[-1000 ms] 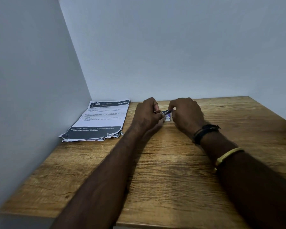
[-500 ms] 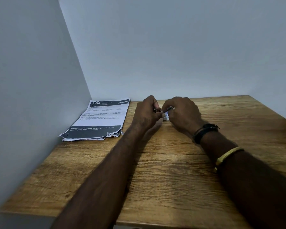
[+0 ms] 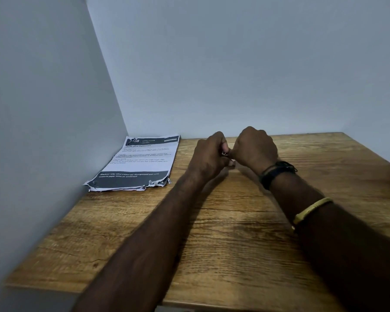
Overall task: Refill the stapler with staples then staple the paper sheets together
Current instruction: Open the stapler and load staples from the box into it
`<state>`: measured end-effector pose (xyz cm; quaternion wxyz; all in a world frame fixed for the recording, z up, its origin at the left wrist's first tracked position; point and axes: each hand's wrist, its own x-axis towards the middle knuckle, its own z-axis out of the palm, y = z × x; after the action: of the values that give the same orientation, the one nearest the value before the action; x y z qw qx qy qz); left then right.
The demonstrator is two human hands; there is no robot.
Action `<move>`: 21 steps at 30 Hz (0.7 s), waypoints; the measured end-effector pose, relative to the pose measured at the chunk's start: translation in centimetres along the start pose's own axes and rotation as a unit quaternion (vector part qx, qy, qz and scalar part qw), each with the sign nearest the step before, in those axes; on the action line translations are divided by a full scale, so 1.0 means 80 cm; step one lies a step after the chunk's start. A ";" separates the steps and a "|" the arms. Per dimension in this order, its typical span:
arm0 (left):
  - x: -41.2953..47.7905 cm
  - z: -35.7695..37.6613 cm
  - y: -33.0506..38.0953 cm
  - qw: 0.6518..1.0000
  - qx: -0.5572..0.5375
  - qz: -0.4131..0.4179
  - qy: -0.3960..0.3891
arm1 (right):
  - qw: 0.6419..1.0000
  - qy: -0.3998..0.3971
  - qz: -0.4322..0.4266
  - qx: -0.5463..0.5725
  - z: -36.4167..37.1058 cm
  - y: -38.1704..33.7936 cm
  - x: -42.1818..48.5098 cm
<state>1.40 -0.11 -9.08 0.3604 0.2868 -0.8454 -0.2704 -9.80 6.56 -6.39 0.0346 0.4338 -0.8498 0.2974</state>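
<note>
My left hand point(image 3: 208, 156) and my right hand point(image 3: 254, 149) meet knuckle to knuckle at the far middle of the wooden table point(image 3: 234, 233). Both are closed around a small stapler point(image 3: 224, 154). Only a glint of its metal shows between the fingers. Just under the hands a small pale piece point(image 3: 232, 163) peeks out; I cannot tell what it is. The stack of printed paper sheets point(image 3: 142, 163) lies flat at the far left by the wall, a hand's width from my left hand, with ragged near corners.
Grey walls close in the table on the left and at the back. The table's near edge runs across the bottom of the view. My right forearm carries a black band point(image 3: 276, 173) and a yellow band point(image 3: 311, 209).
My hands have closed together and my right hand has risen slightly. The stapler, plainly visible between them a second ago, is now almost fully covered. The papers have not moved.
</note>
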 end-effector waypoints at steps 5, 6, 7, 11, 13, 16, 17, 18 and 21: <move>-0.003 0.003 0.005 1.000 0.018 0.004 -0.009 | 0.999 -0.034 0.036 0.004 -0.005 0.000 0.007; -0.004 0.004 0.005 1.000 0.024 0.002 -0.010 | 0.998 -0.046 0.040 0.006 -0.005 0.001 0.008; -0.005 0.005 0.006 1.000 0.029 0.000 -0.012 | 0.997 -0.058 0.044 0.012 -0.005 0.002 0.009; -0.005 0.006 0.007 0.999 0.046 -0.006 -0.019 | 0.994 -0.088 0.058 0.038 -0.006 0.006 0.011; -0.004 0.006 0.006 0.998 0.053 -0.006 -0.023 | 0.992 -0.095 0.060 0.050 -0.005 0.007 0.012; -0.001 0.006 0.005 0.999 0.047 -0.010 -0.021 | 0.989 -0.103 0.057 0.089 -0.001 0.011 0.014; 0.000 0.005 0.005 0.999 0.045 -0.010 -0.018 | 0.987 -0.104 0.056 0.107 0.001 0.013 0.014; 0.001 0.004 0.004 0.999 0.047 -0.008 -0.013 | 0.985 -0.103 0.055 0.125 0.001 0.013 0.014; 0.003 -0.001 -0.003 0.999 0.035 -0.021 0.005 | 0.978 -0.064 0.055 0.192 0.000 0.013 0.012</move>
<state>1.40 -0.41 -9.09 0.3484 0.3187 -0.8462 -0.2469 -11.19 6.30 -6.59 -0.1200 0.4027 -0.8000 0.4283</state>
